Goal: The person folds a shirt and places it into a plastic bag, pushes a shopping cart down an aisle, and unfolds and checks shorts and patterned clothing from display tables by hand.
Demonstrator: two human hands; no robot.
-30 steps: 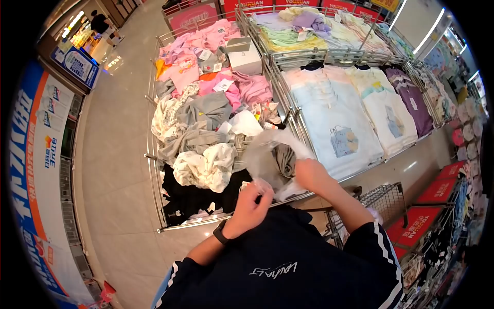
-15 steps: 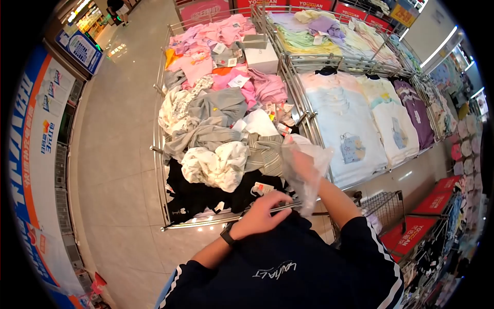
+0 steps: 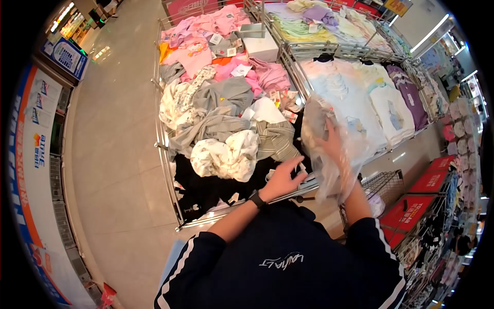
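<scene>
**Right hand seen through clear bag**

The right hand's (image 3: 334, 143) grip cannot be determined. The clear bag (image 3: 325, 179), with a grey garment (image 3: 320, 114) inside, is at two o'clock from the left hand (image 3: 282, 180), whose fingers are spread. Black clothes (image 3: 213, 189) lie at nine o'clock.

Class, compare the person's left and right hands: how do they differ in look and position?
The left hand is outside the plastic bag; the right hand is seen through it. The left hand has a dark watch at its wrist; none shows on the right hand's. The left hand is nearer the black clothes; the right hand is nearer the pale shirts. Both are ungloved.
</scene>
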